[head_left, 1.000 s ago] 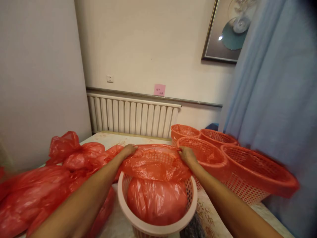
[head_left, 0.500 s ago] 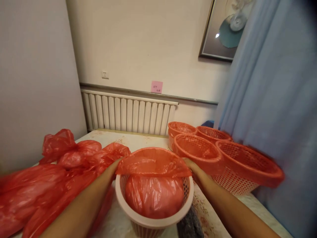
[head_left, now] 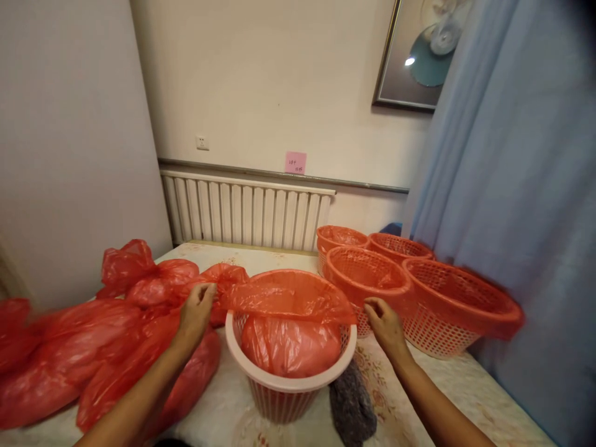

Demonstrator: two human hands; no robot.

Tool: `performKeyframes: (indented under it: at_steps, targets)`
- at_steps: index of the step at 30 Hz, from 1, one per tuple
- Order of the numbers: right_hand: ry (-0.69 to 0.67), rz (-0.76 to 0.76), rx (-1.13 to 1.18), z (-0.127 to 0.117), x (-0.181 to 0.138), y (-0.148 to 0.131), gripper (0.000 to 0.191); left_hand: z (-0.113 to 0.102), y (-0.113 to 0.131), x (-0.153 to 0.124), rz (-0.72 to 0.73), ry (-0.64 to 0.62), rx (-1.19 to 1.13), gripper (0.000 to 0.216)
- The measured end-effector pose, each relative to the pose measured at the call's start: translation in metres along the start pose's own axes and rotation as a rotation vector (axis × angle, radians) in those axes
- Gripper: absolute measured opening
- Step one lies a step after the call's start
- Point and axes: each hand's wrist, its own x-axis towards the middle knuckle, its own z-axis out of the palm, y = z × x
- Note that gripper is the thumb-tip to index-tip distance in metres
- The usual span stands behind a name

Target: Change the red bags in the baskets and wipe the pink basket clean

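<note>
Over the pale basket, a crinkled translucent red bag drapes, half-fitted.

before us on the table stands a basket with a bag in it, a heap of bags to its left, four more baskets to its right, a cloth at its foot and a radiator behind.

A home room: wall radiator, framed picture, blue curtain, patterned bed.

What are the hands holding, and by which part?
The left hand pinches the red plastic bag by its rim; the right hand cannot be judged.
</note>
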Motion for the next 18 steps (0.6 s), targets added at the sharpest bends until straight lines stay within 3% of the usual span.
performKeyframes:
  at_steps: [2,5,7,10,12,18]
  targets:
    - [0.089,-0.231,-0.054,-0.012,-0.013,-0.021,0.025,-0.010,0.009,-0.012,0.148,0.032,0.028,0.041]
    - [-0.070,-0.543,-0.190,-0.013,-0.033,-0.055,0.017,-0.013,0.035,-0.030,0.504,-0.101,0.240,0.038]
    - [-0.142,-0.635,-0.318,-0.006,-0.039,-0.071,0.019,-0.007,0.054,-0.037,0.674,-0.204,0.443,0.036]
    - [-0.120,-0.614,-0.491,0.006,-0.037,-0.083,0.005,0.004,0.077,-0.038,0.713,-0.243,0.743,0.015]
    - [-0.107,-0.579,-0.499,0.008,-0.034,-0.084,0.015,0.007,0.082,-0.036,0.694,-0.244,0.830,0.016]
    - [-0.163,-0.549,-0.198,-0.006,-0.045,-0.075,0.015,-0.004,0.061,-0.041,0.715,-0.240,0.590,0.026]
